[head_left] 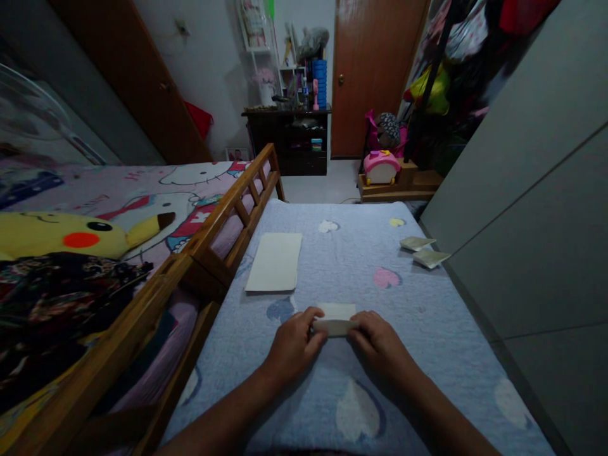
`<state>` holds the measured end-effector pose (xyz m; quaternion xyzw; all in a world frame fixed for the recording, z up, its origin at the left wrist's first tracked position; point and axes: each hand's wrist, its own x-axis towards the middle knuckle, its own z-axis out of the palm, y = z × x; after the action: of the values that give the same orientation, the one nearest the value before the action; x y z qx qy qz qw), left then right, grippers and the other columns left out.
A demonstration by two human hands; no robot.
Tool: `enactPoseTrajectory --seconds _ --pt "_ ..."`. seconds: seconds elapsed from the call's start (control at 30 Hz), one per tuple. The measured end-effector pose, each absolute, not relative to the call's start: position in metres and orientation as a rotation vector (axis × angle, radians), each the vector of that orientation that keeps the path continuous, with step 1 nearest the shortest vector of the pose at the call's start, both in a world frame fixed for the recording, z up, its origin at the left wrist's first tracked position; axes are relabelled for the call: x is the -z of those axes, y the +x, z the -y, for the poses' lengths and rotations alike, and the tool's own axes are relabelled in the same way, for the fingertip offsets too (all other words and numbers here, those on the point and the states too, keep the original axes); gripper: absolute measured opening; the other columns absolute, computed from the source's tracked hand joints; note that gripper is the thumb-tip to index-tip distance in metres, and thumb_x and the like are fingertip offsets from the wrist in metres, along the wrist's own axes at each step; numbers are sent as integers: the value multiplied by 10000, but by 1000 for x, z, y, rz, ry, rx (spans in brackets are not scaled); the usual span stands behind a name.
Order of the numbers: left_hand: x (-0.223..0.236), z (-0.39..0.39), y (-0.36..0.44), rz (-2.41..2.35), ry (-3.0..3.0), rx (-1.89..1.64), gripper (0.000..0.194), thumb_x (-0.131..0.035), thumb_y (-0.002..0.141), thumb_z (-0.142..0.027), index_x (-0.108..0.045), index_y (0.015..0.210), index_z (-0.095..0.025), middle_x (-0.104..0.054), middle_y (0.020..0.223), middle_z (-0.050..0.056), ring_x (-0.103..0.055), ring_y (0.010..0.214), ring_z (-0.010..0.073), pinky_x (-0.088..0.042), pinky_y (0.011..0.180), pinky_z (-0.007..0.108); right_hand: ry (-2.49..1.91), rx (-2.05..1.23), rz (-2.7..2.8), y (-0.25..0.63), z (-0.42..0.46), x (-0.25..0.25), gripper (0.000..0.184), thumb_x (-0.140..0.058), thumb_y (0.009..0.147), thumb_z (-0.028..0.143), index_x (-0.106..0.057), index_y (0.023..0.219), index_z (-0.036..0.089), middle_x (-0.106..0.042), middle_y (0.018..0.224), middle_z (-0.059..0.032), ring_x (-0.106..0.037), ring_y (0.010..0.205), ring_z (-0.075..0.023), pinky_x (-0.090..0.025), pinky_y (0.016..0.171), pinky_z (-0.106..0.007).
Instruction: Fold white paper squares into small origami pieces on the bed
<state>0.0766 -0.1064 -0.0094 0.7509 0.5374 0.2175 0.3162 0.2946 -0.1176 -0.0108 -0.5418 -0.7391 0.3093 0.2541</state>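
Observation:
A small white sheet of paper (pixel 336 311) lies before me with its near edge folded up. My left hand (pixel 297 339) pinches the left end of the fold between thumb and fingers. At the right end, my right hand (pixel 375 342) grips the same fold with thumb and fingertips. A stack of blank white paper (pixel 274 261) rests to the left, beyond my left hand. Two folded paper pieces (pixel 430 258) sit near the right edge of the heart-patterned bedsheet (pixel 346 253), apart from my hands.
A wooden bed rail (pixel 228 218) runs along the left, with a yellow plush toy (pixel 61 235) on the bed behind it. Grey cabinet panels (pixel 536 253) border the right side. A dark shelf unit (pixel 289 142) and a pink toy case (pixel 381 168) stand at the far end.

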Motion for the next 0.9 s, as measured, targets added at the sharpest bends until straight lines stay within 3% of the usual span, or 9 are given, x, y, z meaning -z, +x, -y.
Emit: enactPoseTrajectory --seconds 0.07,0.13,0.27,0.4,0.53,0.7,0.9 --pt "6 103 78 -1422 1843 -552 395 -620 799 -178 -526 1182 -212 -616 791 -16 -581 712 160 -406 650 252 -1577 -851 1961 292 115 11 135 -493 873 199 -608 803 190 -651 833 -54 -573 803 -194 -417 723 -298" --pt "5 101 79 -1406 1765 -542 463 -612 781 -165 -485 1223 -216 -589 765 -37 -570 679 146 -397 637 240 -1664 -838 1931 289 113 12 141 -489 869 222 -576 764 190 -641 805 -56 -567 771 -194 -399 683 -290" --pt "8 99 80 -1431 1715 -565 426 -562 810 -164 -458 1221 -209 -572 768 -43 -576 655 134 -408 644 238 -1770 -784 1848 283 114 15 92 -494 848 242 -564 878 190 -632 785 -42 -568 730 -191 -385 661 -287" --pt "12 103 83 -1526 1792 -601 390 -540 855 -180 -449 1232 -213 -599 774 -27 -612 715 162 -429 675 260 -1821 -771 1780 279 115 17 329 -497 829 239 -506 1151 173 -633 771 -19 -589 691 -187 -396 654 -281" --pt "13 106 87 -1592 1914 -623 319 -521 889 -160 -487 1203 -210 -631 784 -4 -631 750 186 -449 684 284 -1854 -720 1803 277 114 17 356 -494 837 237 -481 1185 165 -638 774 -23 -594 677 -190 -386 643 -280" --pt "16 107 90 -1642 2107 -610 114 -541 915 -168 -600 1008 -197 -672 839 34 -640 826 211 -483 745 317 -1902 -654 1821 275 113 16 334 -508 844 232 -492 1174 180 -640 753 -11 -597 660 -185 -367 629 -271" --pt "23 113 88 -1587 2297 -594 186 -492 961 -190 -648 1060 -202 -645 890 42 -629 840 197 -505 753 308 -1931 -686 1844 276 111 14 325 -513 849 219 -498 1170 171 -636 734 -3 -599 648 -184 -360 624 -269"
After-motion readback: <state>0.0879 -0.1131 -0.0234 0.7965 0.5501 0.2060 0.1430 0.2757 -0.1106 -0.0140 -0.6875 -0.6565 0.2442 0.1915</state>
